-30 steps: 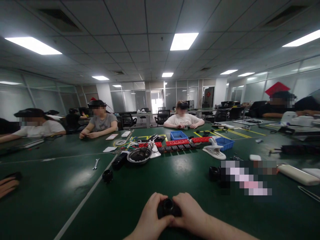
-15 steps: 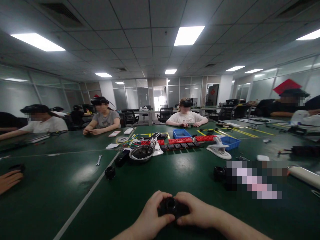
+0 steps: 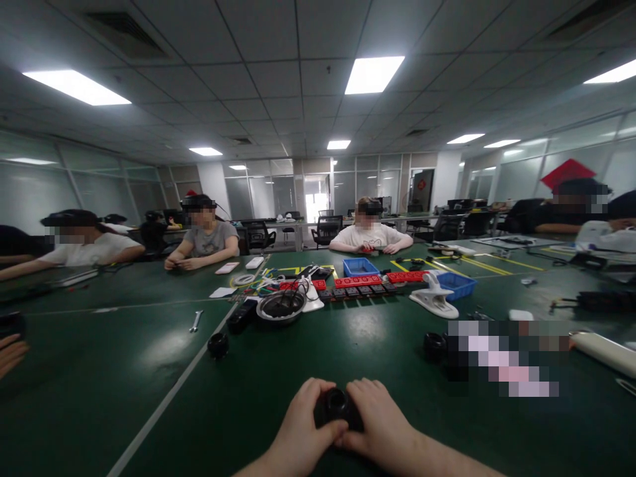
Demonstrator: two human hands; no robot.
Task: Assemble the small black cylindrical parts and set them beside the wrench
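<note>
Low in the middle of the view, a small black part [image 3: 336,400] with a round hole in its upper side sits between my two hands. From its left side my left hand [image 3: 301,424] grips it, fingers curled over the far edge and thumb at the front. My right hand [image 3: 381,419] closes round it from the right, its thumb close to the left thumb. The underside of the part is hidden by my fingers. Beyond my hands to the left stands a black ring-shaped part [image 3: 217,346], and a similar black ring-shaped part [image 3: 434,346] stands to the right.
An open-end wrench [image 3: 196,321] lies at left on the green table [image 3: 163,397]. Farther back are a metal bowl [image 3: 281,320] with dark cables, red strips [image 3: 358,280], a white clip stand [image 3: 434,303] and blue bins [image 3: 361,266]. Co-workers sit around; one person's hand [image 3: 10,358] shows at the left edge.
My right hand has moved slightly left and turned more upright around the black part, its fingers closer to my left hand. The co-worker's hand at the left edge has shifted left.
</note>
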